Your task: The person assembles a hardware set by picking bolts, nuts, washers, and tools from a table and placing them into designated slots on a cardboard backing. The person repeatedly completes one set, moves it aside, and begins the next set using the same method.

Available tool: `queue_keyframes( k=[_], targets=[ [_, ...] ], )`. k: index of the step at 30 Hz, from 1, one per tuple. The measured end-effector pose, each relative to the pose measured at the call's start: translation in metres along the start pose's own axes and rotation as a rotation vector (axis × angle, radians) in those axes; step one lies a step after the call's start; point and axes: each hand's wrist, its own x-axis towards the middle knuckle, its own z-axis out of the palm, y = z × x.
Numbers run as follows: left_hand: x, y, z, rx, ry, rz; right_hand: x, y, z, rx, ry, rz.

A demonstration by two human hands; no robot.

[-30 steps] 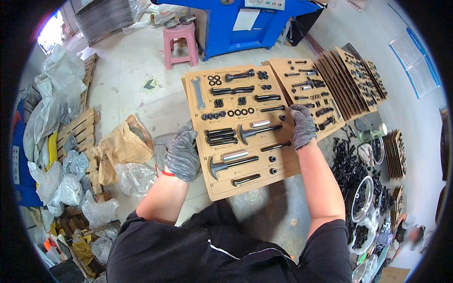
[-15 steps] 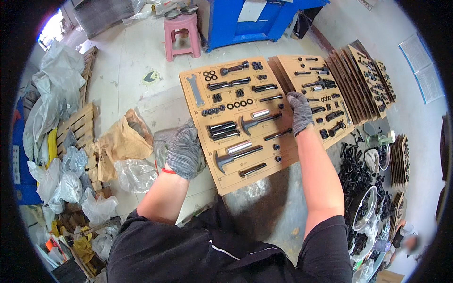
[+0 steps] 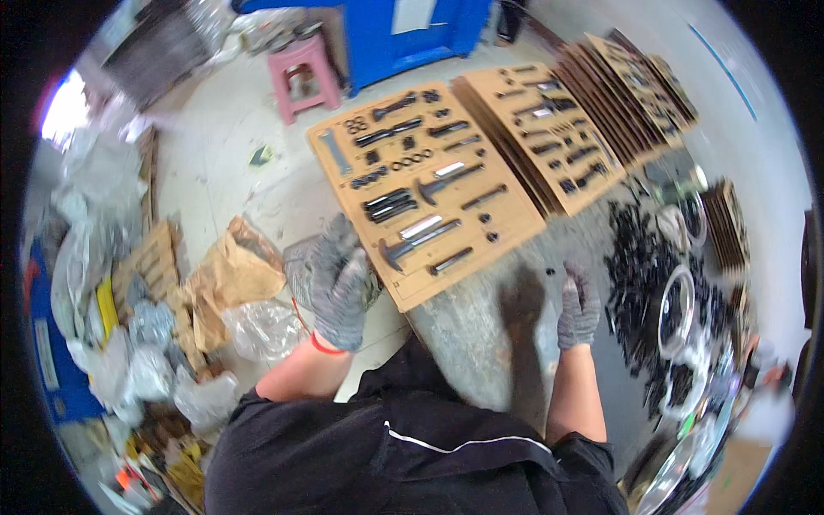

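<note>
A brown board [image 3: 513, 196] lies tilted on the metal table, bearing a flat wrench [image 3: 336, 153], black rings, dark bolts, bright metal sleeves and two T-headed black tools. My left hand [image 3: 339, 287], in a grey knit glove, is beside the board's lower left edge, fingers stretched up and holding nothing visible. Apart from the board, over the table, is my gloved right hand [image 3: 579, 309]. Its fingers point away from me, slightly blurred, with nothing visible in them. A small black piece [image 3: 550, 272] shows just left of its fingertips; whether they touch I cannot tell.
More loaded boards [image 3: 549, 129] stand in overlapping rows to the far right. A heap of black metal parts [image 3: 639, 283] and a clear round container [image 3: 676, 311] lie right of my right hand. Plastic bags [image 3: 129, 343], brown paper [image 3: 236, 266] and a pink stool [image 3: 302, 77] are leftward.
My right hand has let go of the board's right side and come back toward me over the table. My left hand has come off the board's edge. The whole view has shifted.
</note>
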Motion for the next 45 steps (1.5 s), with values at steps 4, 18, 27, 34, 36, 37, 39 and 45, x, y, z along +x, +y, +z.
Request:
queue_keyframes(
  k=[4, 18, 27, 34, 36, 37, 39, 45],
  targets=[
    [-0.053, -0.012, 0.036, 0.053, -0.362, -0.107, -0.084, -0.008, -0.061, -0.209, 0.170, 0.105],
    [-0.249, -0.076, 0.214, 0.868, -1.860, 0.487, -0.463, -0.023, -0.290, -0.812, 1.029, 0.309],
    [-0.446, -0.079, 0.262, 0.633, -2.507, 0.984, -0.736, -0.042, -0.334, -0.310, 2.008, 0.799],
    [-0.507, -0.098, 0.252, -0.053, -2.741, 0.781, -0.704, -0.024, -0.307, 1.129, 1.472, 0.355],
    [-0.510, -0.094, 0.257, -0.131, -2.633, 0.661, -0.687, -0.028, -0.305, 1.107, 1.292, 0.239],
    [-0.510, -0.092, 0.261, -0.164, -2.589, 0.575, -0.682, -0.025, -0.307, 1.060, 1.235, 0.218],
    [-0.509, -0.086, 0.268, -0.222, -2.495, 0.414, -0.683, -0.014, -0.307, 0.980, 1.235, 0.257],
    [-0.496, -0.082, 0.279, -0.170, -2.288, 0.464, -0.684, -0.022, -0.303, 1.085, 1.124, 0.303]
  ],
)
